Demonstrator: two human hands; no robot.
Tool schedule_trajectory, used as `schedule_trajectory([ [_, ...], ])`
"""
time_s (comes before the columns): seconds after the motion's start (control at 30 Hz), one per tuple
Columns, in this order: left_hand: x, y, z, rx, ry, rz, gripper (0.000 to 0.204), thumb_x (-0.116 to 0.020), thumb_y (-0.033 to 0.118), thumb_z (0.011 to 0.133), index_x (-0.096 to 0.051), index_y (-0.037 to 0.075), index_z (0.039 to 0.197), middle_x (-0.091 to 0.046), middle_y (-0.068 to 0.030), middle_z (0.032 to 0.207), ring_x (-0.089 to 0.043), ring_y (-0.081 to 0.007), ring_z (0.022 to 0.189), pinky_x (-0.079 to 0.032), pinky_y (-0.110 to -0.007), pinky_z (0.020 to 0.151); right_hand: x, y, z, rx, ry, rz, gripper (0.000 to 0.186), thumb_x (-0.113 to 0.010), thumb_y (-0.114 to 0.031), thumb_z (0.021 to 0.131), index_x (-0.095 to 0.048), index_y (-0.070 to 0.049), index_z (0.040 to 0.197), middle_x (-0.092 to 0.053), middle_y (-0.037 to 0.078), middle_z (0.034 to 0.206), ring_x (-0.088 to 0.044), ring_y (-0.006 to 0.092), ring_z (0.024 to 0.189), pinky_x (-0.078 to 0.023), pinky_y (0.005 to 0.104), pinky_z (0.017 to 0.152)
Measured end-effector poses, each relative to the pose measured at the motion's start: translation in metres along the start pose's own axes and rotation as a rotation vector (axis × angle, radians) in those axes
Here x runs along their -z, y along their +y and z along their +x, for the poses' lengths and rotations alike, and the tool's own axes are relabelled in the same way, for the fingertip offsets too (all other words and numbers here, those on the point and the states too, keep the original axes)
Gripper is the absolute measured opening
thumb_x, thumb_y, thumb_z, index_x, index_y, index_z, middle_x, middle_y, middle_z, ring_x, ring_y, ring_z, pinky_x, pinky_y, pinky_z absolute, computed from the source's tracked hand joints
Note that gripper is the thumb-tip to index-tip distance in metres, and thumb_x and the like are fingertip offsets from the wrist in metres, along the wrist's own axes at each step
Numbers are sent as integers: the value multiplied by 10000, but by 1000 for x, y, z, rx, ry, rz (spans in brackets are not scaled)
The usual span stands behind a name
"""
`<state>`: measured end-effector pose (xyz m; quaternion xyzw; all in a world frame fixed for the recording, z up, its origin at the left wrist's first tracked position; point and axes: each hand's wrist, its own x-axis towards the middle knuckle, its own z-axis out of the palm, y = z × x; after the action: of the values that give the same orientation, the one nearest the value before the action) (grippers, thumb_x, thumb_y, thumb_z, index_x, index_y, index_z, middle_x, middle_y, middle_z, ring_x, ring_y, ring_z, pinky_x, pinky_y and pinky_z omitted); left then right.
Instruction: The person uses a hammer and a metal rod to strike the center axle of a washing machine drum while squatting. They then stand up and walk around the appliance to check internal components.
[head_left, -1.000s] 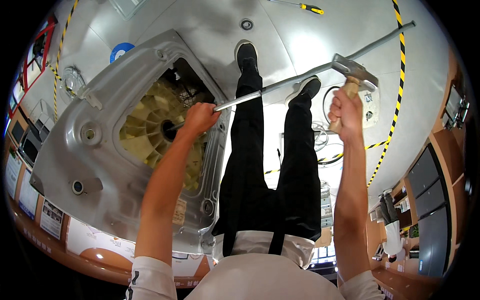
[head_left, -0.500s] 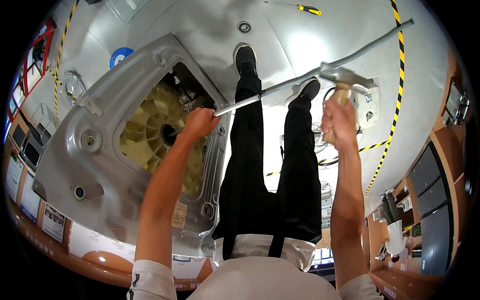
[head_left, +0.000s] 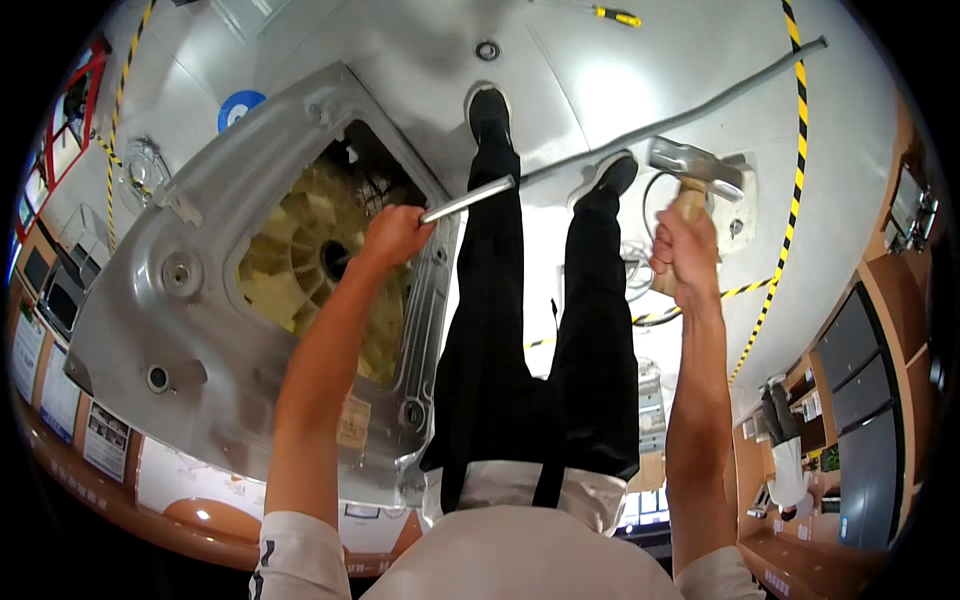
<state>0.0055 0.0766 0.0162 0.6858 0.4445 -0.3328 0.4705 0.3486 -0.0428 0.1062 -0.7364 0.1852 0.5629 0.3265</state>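
My left hand (head_left: 395, 235) grips one end of a long grey metal rod (head_left: 680, 105) that runs up to the right across the floor. The gripped end sits over the opening of a large grey metal housing (head_left: 200, 300) with a yellow finned wheel (head_left: 300, 270) inside. My right hand (head_left: 685, 255) holds the wooden handle of a steel-headed hammer (head_left: 695, 165), raised just below the rod's middle. My black-trousered legs and black shoes (head_left: 490, 105) stand between both hands.
A yellow-handled screwdriver (head_left: 615, 15) lies on the grey floor at the top. Black-and-yellow tape (head_left: 795, 150) marks the floor on the right. A blue disc (head_left: 238, 105) lies beyond the housing. Wooden cabinets (head_left: 860, 400) and another person stand at the right edge.
The hammer in my right hand has dropped slightly and moved left, closer under the rod. My left hand keeps its grip on the rod's end over the housing.
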Motion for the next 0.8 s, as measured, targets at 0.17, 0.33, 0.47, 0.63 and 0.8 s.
schedule_trajectory([
  [0.17,-1,-4,-4,4,-11,-1,260,-580,289,807,-650,41,769,-613,-194,727,-585,-392,734,-468,-491,670,-24,22,14,73,-67,-59,174,-542,-120,836,-419,-115,713,-374,-37,547,-357,55,399,-287,220,339],
  [0.33,-6,7,-12,-36,-96,139,245,-584,273,803,-648,39,771,-613,-197,732,-583,-396,733,-465,-493,677,-66,47,1,-154,-287,-210,141,-530,-51,772,-405,-54,836,-411,32,564,-398,112,390,-331,275,332],
  [0.47,-11,-1,-9,-81,18,64,251,-587,265,803,-640,20,785,-589,-218,702,-577,-407,707,-455,-478,636,-47,48,5,-114,-146,-243,155,-531,-48,787,-396,-100,841,-397,7,564,-365,95,376,-312,268,333],
  [0.63,-1,1,-4,6,-100,125,249,-568,289,813,-673,66,848,-633,-191,780,-599,-394,777,-475,-488,732,-23,31,4,-219,-128,-156,183,-529,-58,799,-360,-120,829,-368,-12,557,-332,72,384,-293,250,332],
  [0.8,7,11,-3,101,-116,109,261,-572,299,813,-675,60,843,-640,-183,800,-603,-384,802,-476,-477,753,-10,41,10,-229,-139,-103,157,-530,-67,800,-379,-102,827,-376,-18,564,-316,54,381,-285,233,330],
])
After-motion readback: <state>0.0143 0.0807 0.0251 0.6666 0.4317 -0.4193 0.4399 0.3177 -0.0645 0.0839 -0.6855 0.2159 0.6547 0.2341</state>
